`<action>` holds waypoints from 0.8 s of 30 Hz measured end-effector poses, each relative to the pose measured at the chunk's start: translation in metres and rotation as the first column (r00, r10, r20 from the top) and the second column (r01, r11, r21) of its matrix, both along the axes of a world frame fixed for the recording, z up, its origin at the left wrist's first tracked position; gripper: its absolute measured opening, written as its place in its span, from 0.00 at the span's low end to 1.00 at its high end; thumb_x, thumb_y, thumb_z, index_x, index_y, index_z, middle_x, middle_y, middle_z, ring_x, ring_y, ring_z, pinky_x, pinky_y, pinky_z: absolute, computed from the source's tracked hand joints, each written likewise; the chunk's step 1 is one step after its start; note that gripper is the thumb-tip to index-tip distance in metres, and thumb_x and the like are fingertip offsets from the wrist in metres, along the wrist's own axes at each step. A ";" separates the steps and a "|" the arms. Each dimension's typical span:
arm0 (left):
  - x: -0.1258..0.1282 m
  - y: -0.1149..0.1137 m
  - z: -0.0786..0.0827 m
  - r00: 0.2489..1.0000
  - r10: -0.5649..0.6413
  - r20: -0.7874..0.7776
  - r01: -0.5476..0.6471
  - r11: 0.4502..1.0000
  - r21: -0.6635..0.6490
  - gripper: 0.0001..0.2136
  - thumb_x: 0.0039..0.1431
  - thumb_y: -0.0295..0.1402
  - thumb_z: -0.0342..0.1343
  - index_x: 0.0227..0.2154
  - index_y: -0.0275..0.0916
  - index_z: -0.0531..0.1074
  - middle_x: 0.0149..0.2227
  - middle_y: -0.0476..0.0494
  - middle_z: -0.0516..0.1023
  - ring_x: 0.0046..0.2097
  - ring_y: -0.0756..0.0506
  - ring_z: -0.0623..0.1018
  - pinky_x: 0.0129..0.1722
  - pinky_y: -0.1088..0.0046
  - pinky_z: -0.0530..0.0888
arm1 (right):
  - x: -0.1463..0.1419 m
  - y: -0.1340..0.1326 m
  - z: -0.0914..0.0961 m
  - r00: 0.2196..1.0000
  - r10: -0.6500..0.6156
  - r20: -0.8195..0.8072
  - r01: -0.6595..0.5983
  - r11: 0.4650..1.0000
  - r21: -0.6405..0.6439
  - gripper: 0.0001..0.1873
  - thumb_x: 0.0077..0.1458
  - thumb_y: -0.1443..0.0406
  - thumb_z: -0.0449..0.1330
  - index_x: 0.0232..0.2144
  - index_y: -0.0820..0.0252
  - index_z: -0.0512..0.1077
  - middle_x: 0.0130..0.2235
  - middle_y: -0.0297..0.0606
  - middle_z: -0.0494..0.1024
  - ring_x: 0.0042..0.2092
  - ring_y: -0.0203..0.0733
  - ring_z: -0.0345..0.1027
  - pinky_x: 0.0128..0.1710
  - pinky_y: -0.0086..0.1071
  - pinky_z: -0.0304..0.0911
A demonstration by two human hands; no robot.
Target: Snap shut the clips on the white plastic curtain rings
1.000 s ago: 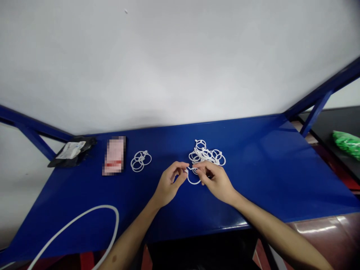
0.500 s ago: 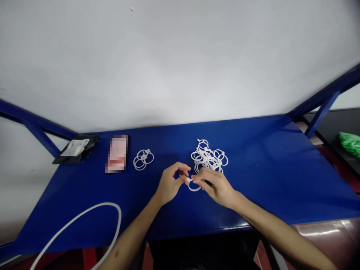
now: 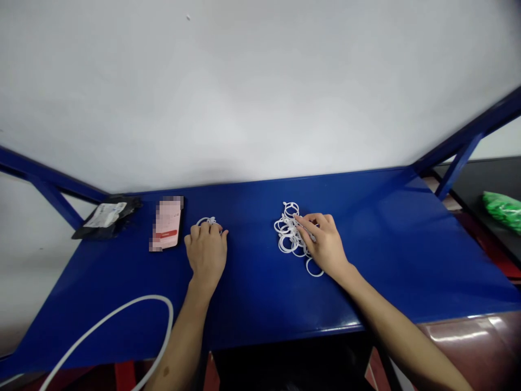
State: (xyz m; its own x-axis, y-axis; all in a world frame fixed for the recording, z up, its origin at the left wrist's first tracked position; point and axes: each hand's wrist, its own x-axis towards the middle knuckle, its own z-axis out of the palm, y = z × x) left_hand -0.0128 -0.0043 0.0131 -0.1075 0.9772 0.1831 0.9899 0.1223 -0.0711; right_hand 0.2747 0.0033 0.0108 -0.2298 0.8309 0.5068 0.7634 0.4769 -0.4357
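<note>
My left hand [image 3: 207, 248] rests palm down on the blue table [image 3: 252, 293], its fingers lying over a small pile of white plastic rings [image 3: 205, 221] whose far edge shows past the fingertips. My right hand [image 3: 324, 243] lies on the right side of a larger heap of white rings [image 3: 287, 234], fingers stretched out across it, index finger pointing left. One single ring [image 3: 314, 270] lies on the table just under my right wrist. Neither hand visibly grips a ring.
A blurred pink card [image 3: 166, 231] and a black packet with a white label [image 3: 105, 217] lie at the back left. A white tube [image 3: 122, 312] loops over the front left edge. Blue frame bars [image 3: 459, 146] stand at both sides; a green bag [image 3: 502, 209] is far right.
The hands held one ring between them near the middle. My left hand has moved left onto the small pile; my right hand has moved back onto the large heap.
</note>
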 end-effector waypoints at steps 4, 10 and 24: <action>0.002 -0.002 0.000 1.000 0.001 -0.015 0.000 1.000 0.007 0.11 0.66 0.36 0.53 0.41 0.37 0.78 0.41 0.35 0.77 0.46 0.33 0.69 0.41 0.59 0.63 | -0.003 -0.002 -0.001 1.000 -0.027 0.006 0.027 1.000 0.007 0.17 0.65 0.65 0.58 0.55 0.61 0.74 0.44 0.48 0.75 0.44 0.50 0.63 0.44 0.45 0.68; 0.001 0.000 -0.001 0.993 -0.063 0.100 0.057 0.997 0.056 0.11 0.65 0.34 0.52 0.35 0.36 0.78 0.38 0.34 0.78 0.45 0.32 0.70 0.41 0.58 0.63 | -0.011 -0.008 0.001 0.998 0.059 -0.026 -0.059 0.998 0.003 0.13 0.65 0.65 0.59 0.50 0.60 0.75 0.44 0.47 0.76 0.46 0.50 0.65 0.45 0.46 0.68; 0.055 -0.024 -0.010 -0.340 0.003 0.940 0.516 0.836 0.184 0.17 0.63 0.48 0.57 0.30 0.39 0.69 0.31 0.48 0.67 0.34 0.49 0.67 0.37 0.71 0.66 | -0.025 -0.026 0.008 0.836 0.269 -0.478 -0.417 0.877 -0.237 0.12 0.67 0.64 0.57 0.51 0.54 0.73 0.40 0.37 0.81 0.40 0.38 0.76 0.42 0.34 0.72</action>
State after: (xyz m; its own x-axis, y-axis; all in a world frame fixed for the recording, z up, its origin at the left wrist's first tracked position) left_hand 0.0417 -0.0279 0.0032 0.3973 0.9173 0.0260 -0.2178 0.0667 0.9737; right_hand 0.2495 -0.0232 0.0187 -0.3584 0.8687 0.3418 0.2843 0.4503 -0.8464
